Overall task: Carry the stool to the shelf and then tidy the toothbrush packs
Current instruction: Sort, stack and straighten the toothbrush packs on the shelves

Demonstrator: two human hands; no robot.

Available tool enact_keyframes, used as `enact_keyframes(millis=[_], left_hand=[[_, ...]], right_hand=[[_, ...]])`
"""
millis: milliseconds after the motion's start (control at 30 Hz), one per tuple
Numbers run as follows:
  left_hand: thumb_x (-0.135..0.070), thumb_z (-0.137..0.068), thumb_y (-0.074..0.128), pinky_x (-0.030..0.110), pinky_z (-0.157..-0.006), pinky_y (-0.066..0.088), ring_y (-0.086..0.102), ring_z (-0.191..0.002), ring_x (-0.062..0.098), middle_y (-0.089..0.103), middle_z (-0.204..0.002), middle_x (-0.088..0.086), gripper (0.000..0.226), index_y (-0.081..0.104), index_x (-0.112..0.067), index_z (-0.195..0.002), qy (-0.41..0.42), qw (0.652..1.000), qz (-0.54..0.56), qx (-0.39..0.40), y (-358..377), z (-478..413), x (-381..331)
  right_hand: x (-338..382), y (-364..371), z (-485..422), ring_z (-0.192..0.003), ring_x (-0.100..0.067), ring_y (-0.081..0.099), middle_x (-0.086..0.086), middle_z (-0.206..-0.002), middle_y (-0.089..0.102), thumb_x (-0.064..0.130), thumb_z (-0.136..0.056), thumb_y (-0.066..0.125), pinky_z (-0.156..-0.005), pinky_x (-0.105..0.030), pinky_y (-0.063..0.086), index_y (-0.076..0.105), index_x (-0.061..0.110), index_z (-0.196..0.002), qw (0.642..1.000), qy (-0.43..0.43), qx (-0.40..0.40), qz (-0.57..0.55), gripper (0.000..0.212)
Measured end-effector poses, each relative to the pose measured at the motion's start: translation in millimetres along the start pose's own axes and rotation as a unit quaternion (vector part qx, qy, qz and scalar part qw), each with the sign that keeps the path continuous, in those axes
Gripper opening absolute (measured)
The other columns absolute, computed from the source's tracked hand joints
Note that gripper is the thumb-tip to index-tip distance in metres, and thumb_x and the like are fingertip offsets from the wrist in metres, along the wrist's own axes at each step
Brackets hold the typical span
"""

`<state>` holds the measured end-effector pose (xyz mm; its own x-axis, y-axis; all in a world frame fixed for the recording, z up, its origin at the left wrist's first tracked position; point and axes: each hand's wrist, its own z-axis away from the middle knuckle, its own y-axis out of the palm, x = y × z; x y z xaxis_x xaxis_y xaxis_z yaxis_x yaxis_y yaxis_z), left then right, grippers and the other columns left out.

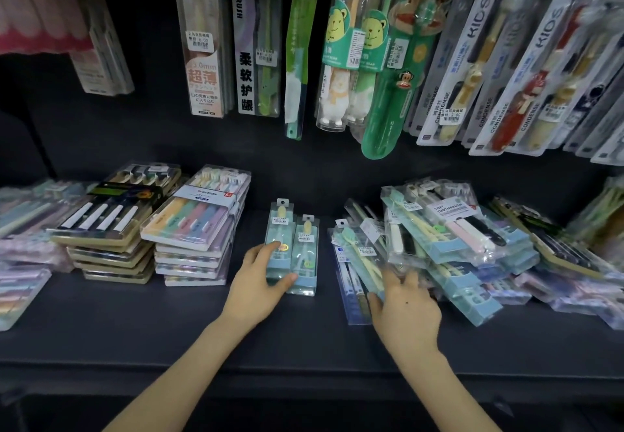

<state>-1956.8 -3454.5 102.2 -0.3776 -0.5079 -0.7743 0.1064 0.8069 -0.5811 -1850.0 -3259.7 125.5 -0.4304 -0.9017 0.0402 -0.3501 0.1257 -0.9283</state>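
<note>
Pale-blue clear plastic toothbrush packs (304, 256), pair, in left hand (260, 283) grip: square edges flush on black shelf (304, 333); right hand (403, 303) grip on jumbled pack heap (456, 229) unclear.

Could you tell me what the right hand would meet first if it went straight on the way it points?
The right hand would likely push into the loose heap of packs its fingers touch; depth is unclear.

Reaches forward with both bare forearms (189, 364). Clasps a toothbrush pack (280, 229) with the left grip (260, 279), thumb across its near end, fingers along its left edge. Rests the right grip (403, 306) palm down on heaped packs (472, 246), fingers spread, tips blurred, hold unclear.
</note>
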Motion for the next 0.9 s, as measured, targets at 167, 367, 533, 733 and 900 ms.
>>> enact_keyframes(millis=[167,367,533,733,900], left_hand=[[-0.037,-0.086,0.065,0.019,-0.084,0.036,0.046,-0.122,0.016,0.036,-0.143,0.0,0.06,0.038,-0.03,-0.139,0.0,1.0,-0.004,-0.006,1.4,2.7,0.1],[-0.039,-0.083,0.069,0.018,-0.087,0.036,0.045,-0.124,0.016,0.035,-0.144,0.0,0.069,0.034,-0.028,-0.142,-0.009,1.0,-0.018,-0.004,1.8,2.3,-0.8],[-0.034,-0.086,0.066,0.02,-0.085,0.036,0.047,-0.122,0.019,0.038,-0.14,0.004,0.059,0.039,-0.026,-0.138,-0.028,0.999,-0.021,-0.03,-8.3,1.8,2.7],[-0.043,-0.085,0.063,0.025,-0.084,0.036,0.047,-0.119,0.022,0.046,-0.134,0.009,0.054,0.043,-0.021,-0.13,-0.051,0.998,-0.021,-0.031,-18.1,-2.9,3.3],[-0.037,-0.088,0.062,0.027,-0.083,0.039,0.05,-0.116,0.027,0.046,-0.133,0.012,0.053,0.042,-0.019,-0.133,-0.054,0.997,-0.03,-0.04,-16.2,-2.8,2.7]], right_hand=[[-0.1,-0.6,-0.5,-0.064,-0.028,0.06,-0.016,-0.083,0.06,0.029,-0.07,0.083,-0.047,-0.03,0.045,0.07,0.011,-0.112,0.995,-0.027,0.016,-0.1,0.048],[36.0,4.3,-7.7,-0.055,-0.025,0.059,-0.011,-0.072,0.059,0.034,-0.042,0.094,-0.04,-0.031,0.047,0.074,0.009,-0.08,0.994,-0.099,-0.029,-0.029,0.05],[66.2,7.4,-15.1,-0.061,-0.021,0.063,-0.01,-0.078,0.066,0.044,-0.044,0.091,-0.046,-0.028,0.05,0.074,0.013,-0.077,0.993,-0.108,0.016,-0.045,0.048],[81.2,4.0,-13.2,-0.086,-0.029,0.062,-0.012,-0.091,0.068,0.057,-0.087,0.055,-0.064,-0.033,0.044,0.072,0.012,-0.096,0.992,-0.101,0.035,-0.062,0.049],[80.7,-13.9,-19.2,-0.035,-0.018,0.049,0.001,-0.042,0.051,0.032,-0.066,0.084,-0.041,-0.018,0.025,0.065,0.016,-0.052,0.984,-0.08,-0.135,-0.084,0.028]])
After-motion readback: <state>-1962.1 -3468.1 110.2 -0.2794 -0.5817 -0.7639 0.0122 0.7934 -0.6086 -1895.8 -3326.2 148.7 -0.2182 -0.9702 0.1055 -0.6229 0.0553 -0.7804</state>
